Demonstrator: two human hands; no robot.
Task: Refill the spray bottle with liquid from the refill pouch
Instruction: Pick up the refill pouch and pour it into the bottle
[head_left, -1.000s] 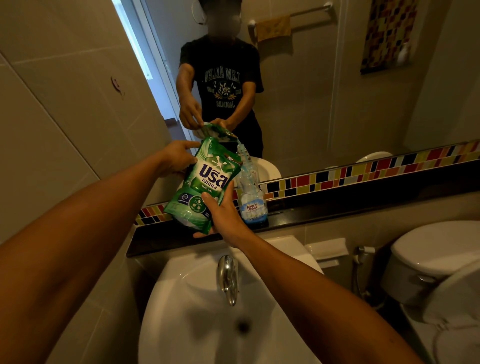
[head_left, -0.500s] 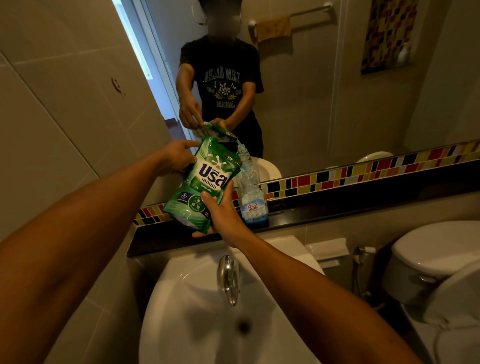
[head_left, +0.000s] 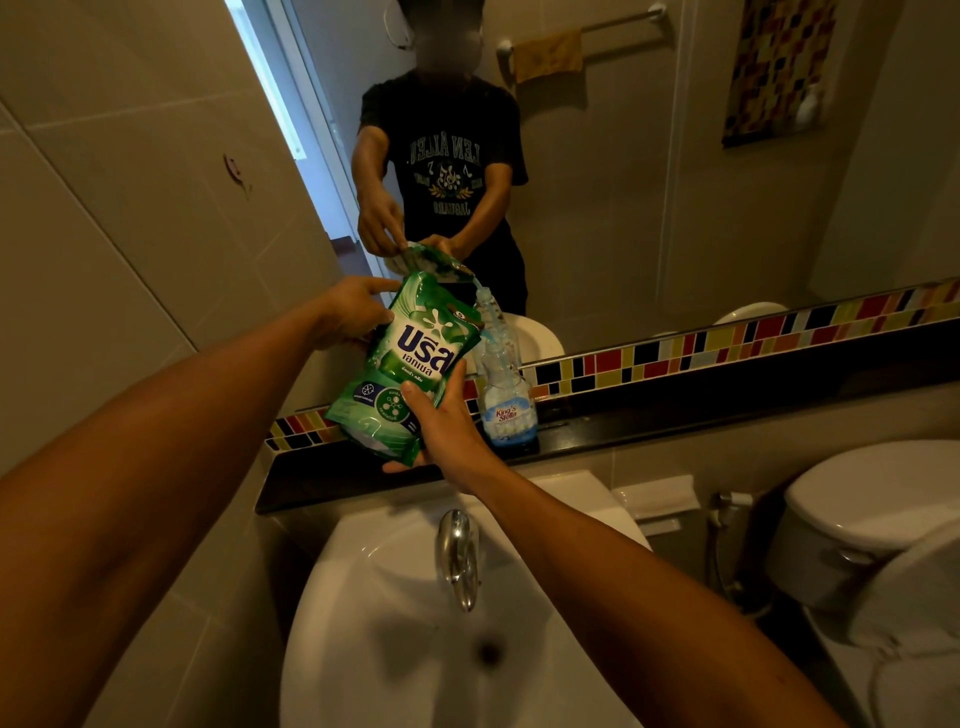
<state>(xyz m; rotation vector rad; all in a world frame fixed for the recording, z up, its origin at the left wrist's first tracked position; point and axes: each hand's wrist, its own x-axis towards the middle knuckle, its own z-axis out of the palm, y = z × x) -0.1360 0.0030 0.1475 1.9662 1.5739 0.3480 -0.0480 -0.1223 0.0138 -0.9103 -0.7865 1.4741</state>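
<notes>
A green refill pouch (head_left: 410, 358) is tilted to the right above the black ledge, its top corner over the mouth of a clear bottle (head_left: 501, 384). The bottle has a blue label, no spray head on it, and stands upright on the ledge against the mirror. A thin pale stream runs from the pouch corner into the bottle neck. My left hand (head_left: 353, 312) grips the pouch's upper left edge. My right hand (head_left: 441, 426) holds the pouch from below at its bottom right corner. The bottle's lower part looks pale and partly filled.
The black ledge (head_left: 675, 415) runs under a mirror with a coloured tile strip (head_left: 727, 343). Below is a white basin (head_left: 395, 649) with a chrome tap (head_left: 457, 556). A toilet (head_left: 872, 519) and a hose (head_left: 722, 540) stand at the right. A tiled wall closes the left.
Barely anything has moved; both hands keep the pouch tilted over the bottle in the same place.
</notes>
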